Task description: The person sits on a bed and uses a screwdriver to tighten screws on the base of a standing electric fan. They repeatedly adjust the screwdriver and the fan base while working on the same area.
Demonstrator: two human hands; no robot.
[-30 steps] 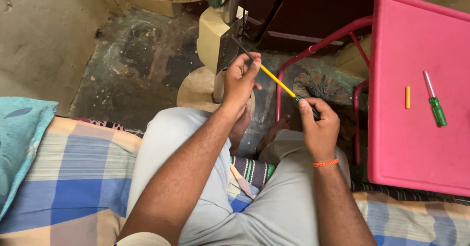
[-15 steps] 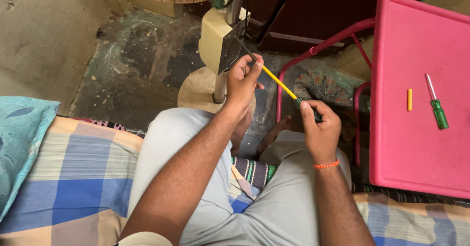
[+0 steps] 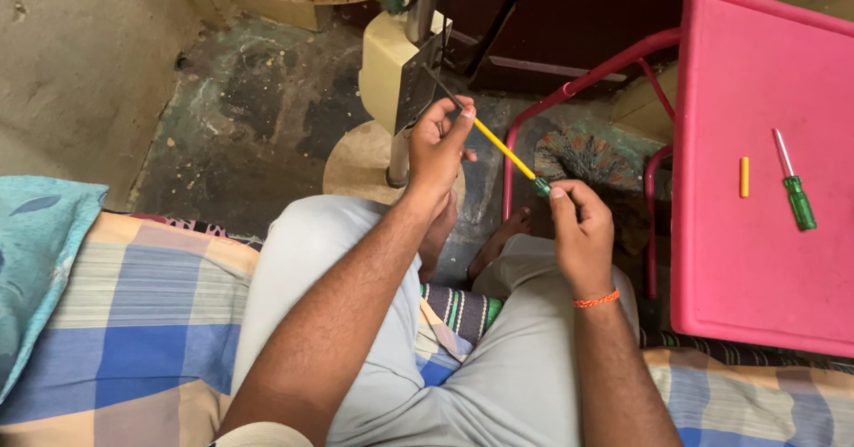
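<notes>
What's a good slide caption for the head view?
Both hands, left hand and right hand, steady a yellow screwdriver against a fan base.

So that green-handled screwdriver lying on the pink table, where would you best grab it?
By the green handle, the thickest part, at the end nearer the person. The green-handled screwdriver lies flat on the pink table, its metal shaft pointing away, so I would come down from above and pinch the handle across its sides. The small yellow piece beside it lies apart, so it probably won't get in the way.

A bright pink plastic table (image 3: 756, 260) with a raised rim stands at the right. On it lie a green-handled screwdriver (image 3: 793, 189) and, just beside it, a short yellow plastic stick (image 3: 745, 177).
</notes>
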